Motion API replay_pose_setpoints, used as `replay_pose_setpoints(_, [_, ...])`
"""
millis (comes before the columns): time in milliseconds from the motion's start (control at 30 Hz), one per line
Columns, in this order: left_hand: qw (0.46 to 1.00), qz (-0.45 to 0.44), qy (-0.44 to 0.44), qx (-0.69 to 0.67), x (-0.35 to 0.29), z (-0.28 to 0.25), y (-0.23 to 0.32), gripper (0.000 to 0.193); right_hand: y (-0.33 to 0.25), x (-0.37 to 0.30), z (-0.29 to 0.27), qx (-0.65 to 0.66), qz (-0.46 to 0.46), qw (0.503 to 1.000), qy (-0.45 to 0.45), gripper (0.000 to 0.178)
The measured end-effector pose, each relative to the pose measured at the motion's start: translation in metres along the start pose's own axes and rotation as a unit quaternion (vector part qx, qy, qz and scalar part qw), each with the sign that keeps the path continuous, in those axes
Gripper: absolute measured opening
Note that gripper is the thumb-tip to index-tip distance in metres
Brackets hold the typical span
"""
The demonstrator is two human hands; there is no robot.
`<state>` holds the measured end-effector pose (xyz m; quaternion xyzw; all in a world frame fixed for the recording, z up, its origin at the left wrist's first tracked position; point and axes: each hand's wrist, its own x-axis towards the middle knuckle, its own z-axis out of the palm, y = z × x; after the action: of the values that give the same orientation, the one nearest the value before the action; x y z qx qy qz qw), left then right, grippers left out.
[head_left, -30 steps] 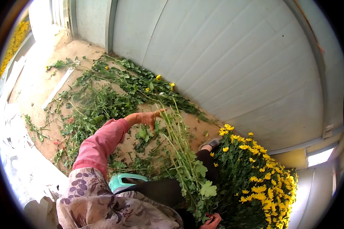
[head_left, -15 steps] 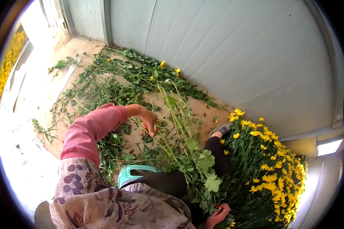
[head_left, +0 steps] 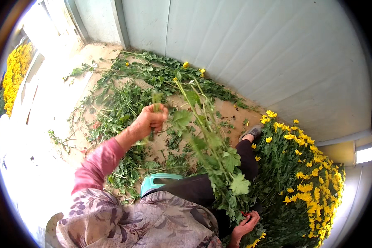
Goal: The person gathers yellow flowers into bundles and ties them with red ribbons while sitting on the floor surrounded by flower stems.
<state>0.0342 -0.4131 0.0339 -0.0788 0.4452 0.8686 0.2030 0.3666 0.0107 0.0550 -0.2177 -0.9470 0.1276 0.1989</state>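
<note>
A long bunch of leafy chrysanthemum stems (head_left: 214, 153) slants over my dark-trousered leg, bare stalk ends pointing away from me. At its lower end my right hand (head_left: 246, 225) is closed around the stems, partly hidden by leaves. A small red thing (head_left: 244, 214), too covered to name, shows at those fingers. To the left of the bunch my left hand (head_left: 151, 118) is raised in a fist. Short green leafy stems (head_left: 156, 99) stick out of it, smeared by motion.
Stripped leafy cuttings (head_left: 124, 99) litter the dirt floor. A heap of yellow chrysanthemums (head_left: 310, 186) lies right of my shoe (head_left: 251, 132). A pale panel wall (head_left: 252, 53) closes the far side. A turquoise plastic stool (head_left: 149, 184) is beside my leg. More yellow flowers (head_left: 16, 74) stand far left.
My left hand has moved up and left, away from the bunch, and has closed on green stems. My right hand stays at the bunch's lower end. The whole view has shifted slightly.
</note>
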Motion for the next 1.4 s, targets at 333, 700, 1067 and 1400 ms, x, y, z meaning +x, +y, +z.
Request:
replay_pose_setpoints(333, [0.763, 0.120, 0.467, 0.430, 0.068, -0.176, -0.013, 0.034, 0.023, -0.012, 0.000, 0.031, 0.017, 0.999, -0.001, 0.016])
replay_pose_setpoints(700, [0.489, 0.499, -0.128, 0.704, 0.189, -0.019, -0.060, 0.016, 0.022, -0.012, 0.010, 0.013, -0.016, 0.999, 0.030, 0.018])
replay_pose_setpoints(1067, [0.618, 0.016, 0.446, 0.647, 0.108, -0.212, 0.076, 0.070, -0.001, 0.004, -0.014, 0.065, 0.020, 0.997, 0.043, 0.007])
replay_pose_setpoints(1400, [0.504, 0.342, -0.339, 0.717, -0.018, 0.173, 0.025, 0.132, 0.005, 0.016, -0.016, 0.044, -0.007, 0.997, 0.059, 0.011])
